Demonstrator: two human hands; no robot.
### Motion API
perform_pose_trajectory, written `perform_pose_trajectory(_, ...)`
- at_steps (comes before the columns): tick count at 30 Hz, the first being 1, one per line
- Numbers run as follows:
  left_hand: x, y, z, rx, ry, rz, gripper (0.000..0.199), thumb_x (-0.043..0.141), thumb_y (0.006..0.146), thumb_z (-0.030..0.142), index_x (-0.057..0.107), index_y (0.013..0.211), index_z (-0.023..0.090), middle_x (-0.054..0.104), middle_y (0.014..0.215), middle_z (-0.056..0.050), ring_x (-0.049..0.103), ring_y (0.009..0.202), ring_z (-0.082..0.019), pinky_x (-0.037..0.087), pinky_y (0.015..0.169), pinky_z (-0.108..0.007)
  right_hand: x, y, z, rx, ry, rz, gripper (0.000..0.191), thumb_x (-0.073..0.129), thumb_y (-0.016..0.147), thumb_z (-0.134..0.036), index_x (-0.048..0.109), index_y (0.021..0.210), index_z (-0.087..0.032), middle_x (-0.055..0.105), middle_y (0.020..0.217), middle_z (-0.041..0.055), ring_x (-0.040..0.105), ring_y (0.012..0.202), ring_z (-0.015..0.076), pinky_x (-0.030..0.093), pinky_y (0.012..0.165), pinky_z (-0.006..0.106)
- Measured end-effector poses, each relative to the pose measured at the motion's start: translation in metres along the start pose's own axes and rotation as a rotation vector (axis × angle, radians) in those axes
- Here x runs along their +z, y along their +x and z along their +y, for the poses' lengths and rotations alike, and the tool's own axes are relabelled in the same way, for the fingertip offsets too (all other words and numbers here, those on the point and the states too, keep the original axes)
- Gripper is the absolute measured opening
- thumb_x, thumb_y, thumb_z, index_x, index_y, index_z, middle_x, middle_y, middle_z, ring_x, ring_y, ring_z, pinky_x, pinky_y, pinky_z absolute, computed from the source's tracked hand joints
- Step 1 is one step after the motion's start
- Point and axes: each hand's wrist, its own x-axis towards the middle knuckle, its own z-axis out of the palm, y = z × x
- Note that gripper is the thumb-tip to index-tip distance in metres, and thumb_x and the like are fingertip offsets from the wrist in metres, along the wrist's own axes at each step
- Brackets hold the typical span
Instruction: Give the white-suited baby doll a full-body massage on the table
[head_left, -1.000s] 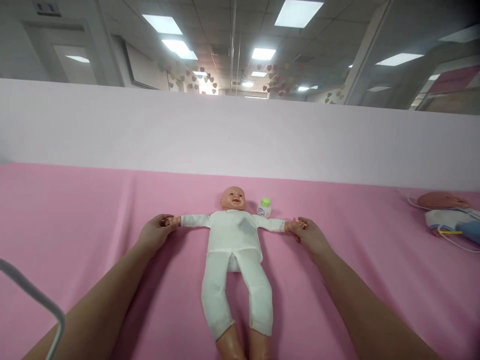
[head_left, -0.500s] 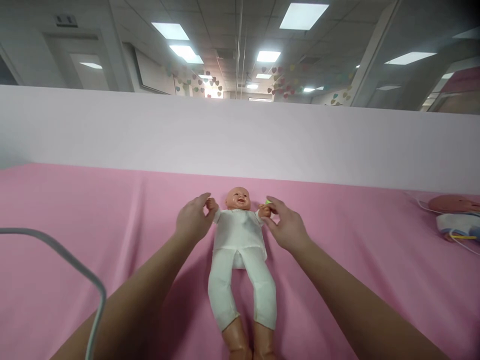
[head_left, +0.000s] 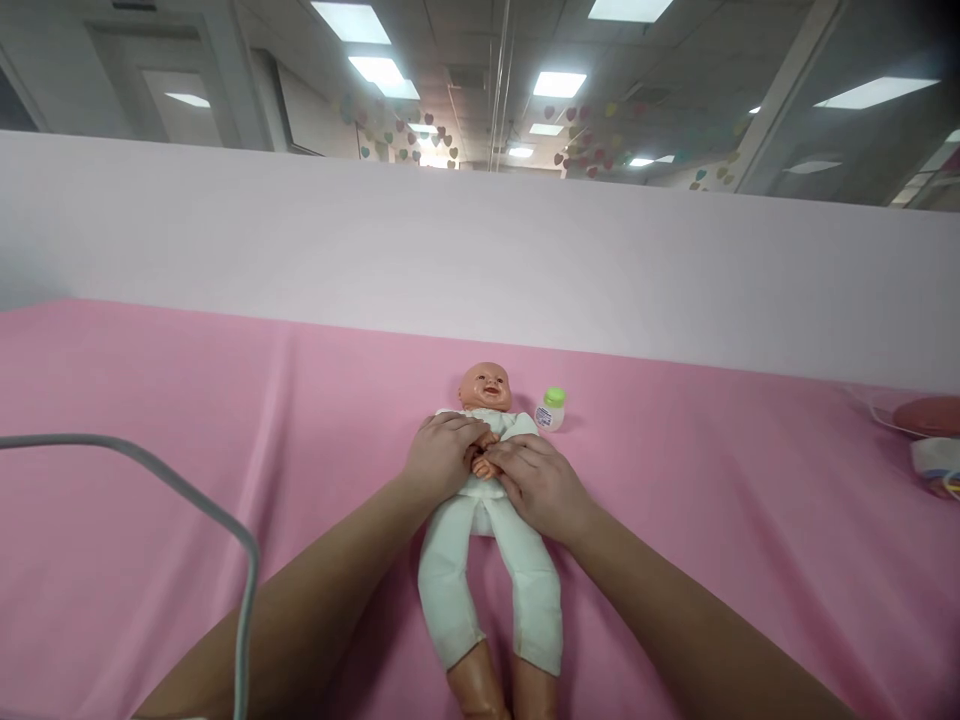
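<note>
A baby doll (head_left: 481,489) in a white top and trousers lies on its back on the pink cloth, head toward the white wall. My left hand (head_left: 444,456) is wrapped over one of its arms, and my right hand (head_left: 544,484) is closed around the other. Both doll arms are folded in over the chest, the small doll hands (head_left: 485,467) showing between my fingers. My grip hides most of the doll's forearms. A small clear bottle with a green cap (head_left: 553,396) stands beside the doll's head on the right.
Pink cloth (head_left: 187,420) with soft folds covers the surface. A low white wall (head_left: 450,250) rises behind it, with glass above. A grey cable (head_left: 187,493) arcs across the left foreground. Another doll (head_left: 930,416), partly cut off, lies at the far right beside a thin pale tube.
Both my hands have moved inward, bringing the doll's arms from out beside its head to folded across its chest. The bottle behind my right hand is now uncovered. The view has shifted slightly.
</note>
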Motion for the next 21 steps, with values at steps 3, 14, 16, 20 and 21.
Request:
perform_pose_trajectory(3,-0.002,-0.002,-0.005,-0.102,-0.088,0.078,0.033,0.063,0.090,0.020,0.072,0.122,0.025,0.076,0.125,-0.007,0.067,0.116,-0.027,0.048,0.103,-0.042,-0.001,-0.002,0.006,0.205,0.108,0.118,0.031,0.063,0.092,-0.013,0.070,0.119,-0.025,0.077,0.113,0.0056,0.069,0.105,0.0259,0.056,0.097,0.045)
perform_pose_trajectory(14,-0.004,0.007,-0.085,-1.293,-1.127,0.692,0.019,0.066,0.094,0.034,0.060,0.106,0.019,0.070,0.096,-0.009,0.074,0.087,-0.023,0.062,0.078,-0.036,-0.024,-0.042,0.111,1.374,0.876,0.774,0.030,0.080,0.085,-0.042,0.074,0.103,-0.019,0.077,0.108,0.0083,0.074,0.082,0.0181,0.065,0.069,0.028)
perform_pose_trajectory(16,0.000,0.007,-0.092,-1.278,-1.149,0.672,0.016,0.068,0.093,0.023,0.057,0.105,0.020,0.070,0.096,-0.008,0.074,0.084,-0.020,0.063,0.079,-0.034,-0.026,-0.049,0.122,1.529,0.927,0.700,0.023,0.079,0.086,-0.036,0.075,0.097,-0.016,0.077,0.100,0.0088,0.073,0.077,0.0178,0.065,0.064,0.026)
perform_pose_trajectory(20,0.007,0.004,-0.098,-1.250,-1.166,0.666,0.013,0.068,0.092,0.016,0.057,0.098,0.019,0.070,0.091,-0.007,0.073,0.079,-0.017,0.062,0.080,-0.033,-0.029,-0.056,0.128,1.585,0.986,0.557,0.019,0.084,0.078,-0.019,0.075,0.093,-0.014,0.076,0.089,0.0101,0.075,0.078,0.0216,0.068,0.065,0.029)
perform_pose_trajectory(21,0.008,0.004,-0.099,-1.243,-1.162,0.669,0.011,0.068,0.092,0.016,0.057,0.096,0.019,0.069,0.090,-0.008,0.072,0.078,-0.018,0.062,0.079,-0.034,-0.029,-0.056,0.128,1.575,1.002,0.540,0.020,0.084,0.076,-0.016,0.074,0.093,-0.014,0.076,0.089,0.0101,0.075,0.079,0.0224,0.069,0.067,0.031)
